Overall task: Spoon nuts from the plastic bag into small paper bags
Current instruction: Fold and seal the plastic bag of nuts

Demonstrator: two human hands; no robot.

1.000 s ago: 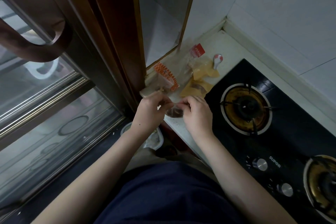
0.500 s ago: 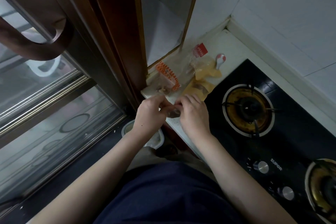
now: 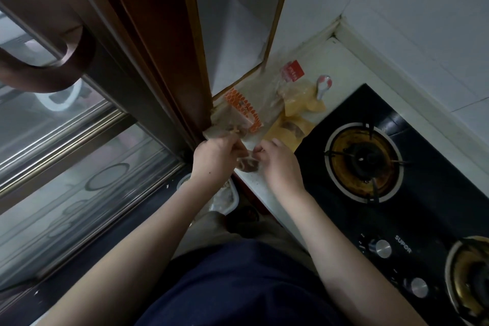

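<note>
Kitchen corner, white tiled wall at back and right. Brown-framed sliding glass door fills the left w/ a curved handle up top. Black gas hob on the right, one burner near the hands, another at the bottom right edge, two knobs at the front. White counter runs as a narrow strip btwn door frame and hob.

On that strip, far end: clear plastic bag w/ orange print, yellow paper bags just beside it, spoon resting on them. A white tub sits low on the floor under the left wrist.

Left hand and right hand both pinch a small bag w/ dark contents at the counter's near edge. Fingers curled, tips close together.
</note>
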